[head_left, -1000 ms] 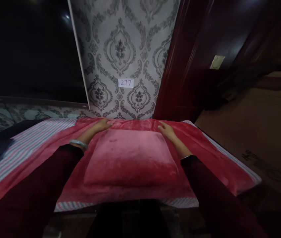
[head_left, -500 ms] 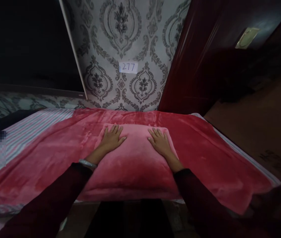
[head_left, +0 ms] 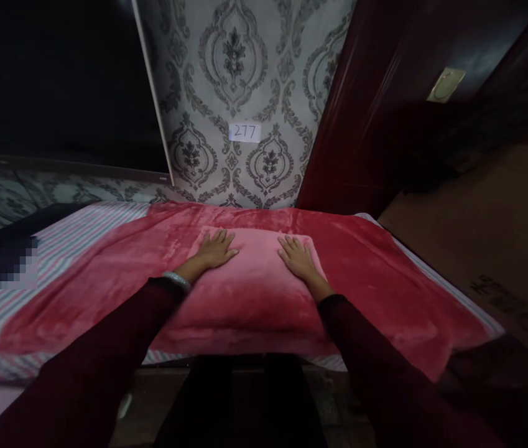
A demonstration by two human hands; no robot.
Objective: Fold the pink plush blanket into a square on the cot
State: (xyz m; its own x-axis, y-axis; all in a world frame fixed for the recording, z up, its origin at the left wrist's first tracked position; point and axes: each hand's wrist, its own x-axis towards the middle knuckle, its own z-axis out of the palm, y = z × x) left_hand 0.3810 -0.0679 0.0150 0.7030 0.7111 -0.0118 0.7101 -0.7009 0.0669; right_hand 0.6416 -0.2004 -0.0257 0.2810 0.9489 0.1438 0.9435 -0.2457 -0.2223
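Note:
A plush pink-and-red cushion (head_left: 254, 283), roughly square, lies in front of me on a spread red blanket (head_left: 370, 274). Its top is paler towards the far edge and darker red at the near side. My left hand (head_left: 216, 250) rests palm down near the cushion's far left corner, fingers spread; a silvery bangle (head_left: 177, 279) circles that wrist. Near the far right corner, my right hand (head_left: 297, 256) lies flat with its fingers apart. Neither hand grips anything. The palms and the cloth under them are hidden.
Under the blanket is a striped sheet (head_left: 68, 242). A large dark screen (head_left: 58, 87) stands at the left. Patterned wallpaper bears a paper label (head_left: 245, 132) reading 277. A dark red door (head_left: 375, 112) and a cardboard box (head_left: 487, 236) are on the right.
Both hands stay flat on the cushion, near the same corners. The camera view has shifted slightly, and the cushion's near edge now appears higher in the picture.

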